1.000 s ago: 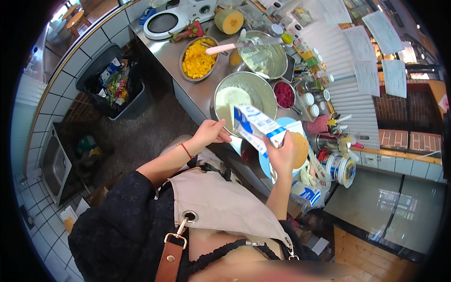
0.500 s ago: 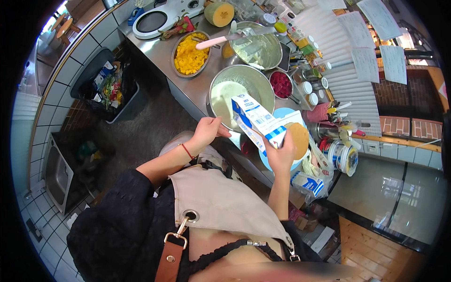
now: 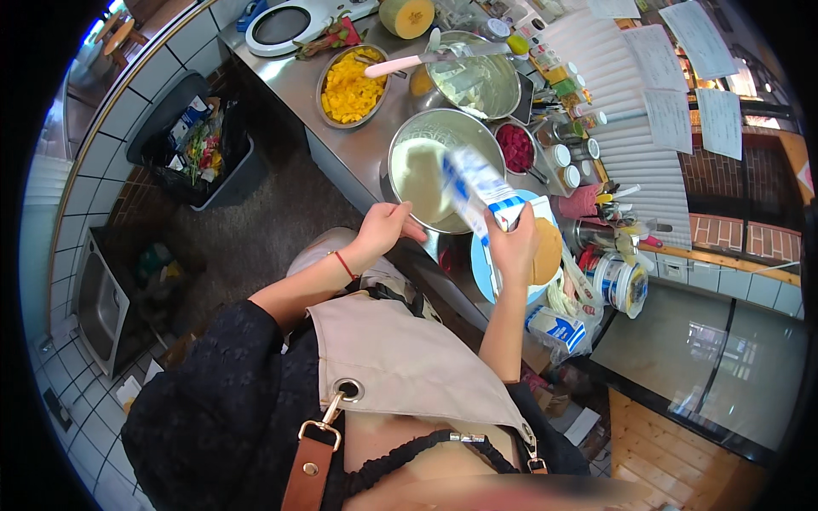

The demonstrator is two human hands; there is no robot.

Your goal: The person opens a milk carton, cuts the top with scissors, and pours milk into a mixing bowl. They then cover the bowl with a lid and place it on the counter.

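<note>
My right hand (image 3: 514, 243) is closed round a white and blue drink carton (image 3: 503, 207), tilted over a steel mixing bowl (image 3: 484, 140). The carton's far end is smeared by motion. Inside the bowl lies a pale, creamy liquid (image 3: 426, 175). My left hand (image 3: 388, 232) grips the bowl's near left rim, thumb at the edge and fingers against the outer side. Beneath my right hand are a light-blue round board or lid (image 3: 483, 272) and a tan round piece (image 3: 548, 251), partly hidden.
Behind stand a bowl of yellow fruit cubes (image 3: 351, 89), a cream-smeared steel bowl (image 3: 503, 94) with a pink-handled spatula (image 3: 392, 66), and a pot of red cubes (image 3: 515, 146). A second carton (image 3: 554, 328) lies at right. Down left is a bin (image 3: 226, 183).
The carton has swung a little within my right hand's grip, its far end now blurred. My left hand stays at the rim. The whole view has shifted slightly.
</note>
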